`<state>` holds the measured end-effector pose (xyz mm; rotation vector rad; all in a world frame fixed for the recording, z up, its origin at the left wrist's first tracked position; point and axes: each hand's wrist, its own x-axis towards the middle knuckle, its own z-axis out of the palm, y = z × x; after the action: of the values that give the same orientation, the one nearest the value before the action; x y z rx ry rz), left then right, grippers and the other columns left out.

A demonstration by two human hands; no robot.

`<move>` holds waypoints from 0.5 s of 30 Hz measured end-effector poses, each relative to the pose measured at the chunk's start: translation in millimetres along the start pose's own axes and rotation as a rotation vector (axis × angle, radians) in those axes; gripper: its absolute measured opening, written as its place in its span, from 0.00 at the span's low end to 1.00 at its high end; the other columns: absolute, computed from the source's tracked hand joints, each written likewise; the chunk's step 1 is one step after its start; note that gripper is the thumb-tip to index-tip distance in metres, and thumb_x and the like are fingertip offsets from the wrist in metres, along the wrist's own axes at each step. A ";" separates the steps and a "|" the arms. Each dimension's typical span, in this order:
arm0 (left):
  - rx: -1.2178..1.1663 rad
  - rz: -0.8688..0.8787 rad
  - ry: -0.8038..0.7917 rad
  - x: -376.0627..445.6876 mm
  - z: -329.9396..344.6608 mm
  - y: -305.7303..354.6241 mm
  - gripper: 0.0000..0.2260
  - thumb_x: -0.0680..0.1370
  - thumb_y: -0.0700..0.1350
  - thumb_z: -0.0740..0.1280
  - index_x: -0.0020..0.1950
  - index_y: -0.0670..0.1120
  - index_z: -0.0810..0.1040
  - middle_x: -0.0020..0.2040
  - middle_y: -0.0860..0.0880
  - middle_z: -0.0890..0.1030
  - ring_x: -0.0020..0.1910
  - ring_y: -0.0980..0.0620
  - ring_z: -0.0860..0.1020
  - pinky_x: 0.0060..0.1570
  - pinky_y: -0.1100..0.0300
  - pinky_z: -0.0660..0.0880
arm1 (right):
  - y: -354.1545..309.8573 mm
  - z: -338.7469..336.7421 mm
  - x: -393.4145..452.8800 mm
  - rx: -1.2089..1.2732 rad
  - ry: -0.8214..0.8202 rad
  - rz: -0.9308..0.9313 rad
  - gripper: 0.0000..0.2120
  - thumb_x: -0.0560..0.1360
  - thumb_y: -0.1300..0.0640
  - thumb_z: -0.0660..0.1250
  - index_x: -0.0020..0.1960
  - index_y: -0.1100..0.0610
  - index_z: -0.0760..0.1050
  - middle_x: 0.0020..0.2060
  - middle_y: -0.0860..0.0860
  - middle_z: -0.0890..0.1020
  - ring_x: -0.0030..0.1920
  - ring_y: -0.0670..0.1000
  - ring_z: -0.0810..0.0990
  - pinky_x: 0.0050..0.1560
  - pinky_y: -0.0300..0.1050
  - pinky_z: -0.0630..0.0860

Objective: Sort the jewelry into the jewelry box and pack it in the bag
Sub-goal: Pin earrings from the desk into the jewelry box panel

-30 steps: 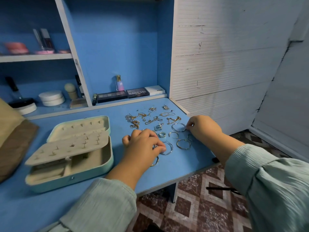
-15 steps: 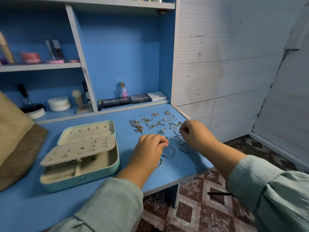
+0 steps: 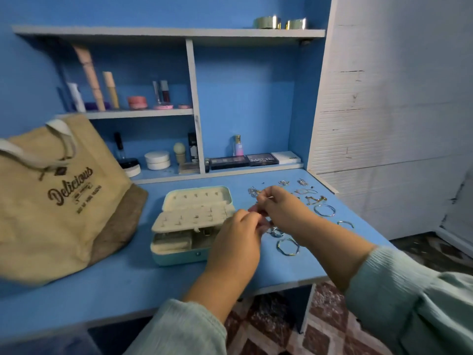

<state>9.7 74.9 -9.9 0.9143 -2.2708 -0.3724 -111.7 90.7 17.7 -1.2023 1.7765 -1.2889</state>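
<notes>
Gold and silver jewelry (image 3: 323,210) mostly lies unsorted on the tabletop (image 3: 128,283), right of centre; both hands, left hand (image 3: 236,242) and right hand (image 3: 282,210), pinch one small piece beside the open jewelry box (image 3: 189,226); the bag (image 3: 58,198) waits unpacked.

1. A blue-painted wooden desk top (image 3: 102,283) runs across the room, with a blue shelving unit with pale grey boards (image 3: 190,98) rising behind it.
2. On the top board sit two shiny gold-coloured round tins (image 3: 279,22), side by side.
3. The middle board holds a tall peach-coloured tube (image 3: 90,78), a tan tube (image 3: 111,89), a white tube (image 3: 76,97) and a round pink jar (image 3: 137,102).
4. On the lowest ledge stand two stacked white round pots (image 3: 157,160), a small pink perfume bottle (image 3: 238,146) and a flat black eyeshadow palette lettered MATTE (image 3: 261,159).
5. A white ribbed wall panel (image 3: 371,111) stands to the right.
6. The floor has brown and white diamond-patterned tiles (image 3: 314,336).
</notes>
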 end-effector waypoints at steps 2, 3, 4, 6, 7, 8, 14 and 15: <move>0.015 0.000 0.005 -10.2 -6.7 -7.7 0.09 0.81 0.46 0.58 0.56 0.48 0.76 0.56 0.51 0.73 0.56 0.51 0.71 0.49 0.59 0.67 | -2.4 14.7 0.8 0.014 -0.013 0.005 0.07 0.80 0.58 0.55 0.43 0.53 0.67 0.40 0.51 0.82 0.41 0.50 0.76 0.41 0.44 0.73; 0.015 -0.003 0.014 -14.3 -9.1 -12.5 0.08 0.81 0.46 0.58 0.55 0.48 0.76 0.56 0.52 0.73 0.56 0.52 0.71 0.48 0.60 0.66 | -3.7 20.5 1.3 0.023 -0.005 0.005 0.07 0.80 0.58 0.55 0.44 0.54 0.68 0.40 0.51 0.82 0.41 0.49 0.76 0.41 0.44 0.73; 0.009 -0.005 0.029 -17.7 -11.8 -16.9 0.08 0.80 0.45 0.58 0.55 0.49 0.76 0.56 0.52 0.73 0.56 0.52 0.71 0.47 0.61 0.66 | -4.9 24.8 1.8 0.036 0.010 0.011 0.06 0.80 0.58 0.54 0.46 0.55 0.68 0.39 0.51 0.81 0.40 0.49 0.76 0.40 0.43 0.73; -0.001 0.006 0.063 -23.0 -16.1 -24.9 0.08 0.80 0.44 0.59 0.55 0.48 0.77 0.55 0.52 0.74 0.56 0.52 0.71 0.48 0.63 0.65 | -7.1 30.2 2.9 0.114 0.043 0.054 0.06 0.81 0.57 0.55 0.47 0.56 0.68 0.39 0.52 0.80 0.38 0.48 0.76 0.38 0.41 0.72; 0.002 0.010 0.074 -25.2 -17.6 -28.6 0.08 0.80 0.44 0.60 0.55 0.48 0.77 0.55 0.52 0.74 0.55 0.52 0.72 0.48 0.63 0.65 | -7.8 31.8 3.8 0.182 0.056 0.086 0.06 0.81 0.56 0.55 0.47 0.56 0.68 0.40 0.53 0.80 0.37 0.49 0.77 0.38 0.41 0.73; 0.002 0.020 0.097 -27.3 -19.3 -32.1 0.08 0.80 0.44 0.61 0.54 0.47 0.78 0.54 0.51 0.75 0.54 0.51 0.72 0.49 0.62 0.65 | -8.7 32.4 4.6 0.251 0.070 0.111 0.07 0.81 0.57 0.55 0.45 0.56 0.68 0.40 0.54 0.80 0.36 0.50 0.77 0.38 0.41 0.74; -0.032 0.021 0.225 -35.6 -32.8 -57.5 0.05 0.77 0.43 0.66 0.47 0.46 0.81 0.45 0.51 0.78 0.45 0.55 0.74 0.45 0.66 0.66 | -13.1 35.3 12.7 0.473 0.165 0.084 0.08 0.81 0.59 0.56 0.44 0.58 0.68 0.40 0.56 0.80 0.35 0.51 0.78 0.36 0.40 0.76; -0.040 -0.001 0.223 -35.9 -36.0 -60.4 0.05 0.77 0.43 0.66 0.48 0.47 0.81 0.45 0.52 0.78 0.46 0.56 0.74 0.44 0.67 0.66 | -13.8 36.4 13.9 0.484 0.178 0.073 0.08 0.81 0.59 0.56 0.44 0.58 0.68 0.40 0.56 0.81 0.36 0.51 0.79 0.38 0.40 0.77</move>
<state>84.0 56.0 -28.5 0.8902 -2.0529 -0.2991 -81.1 62.9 19.2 -0.7653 1.4830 -1.6992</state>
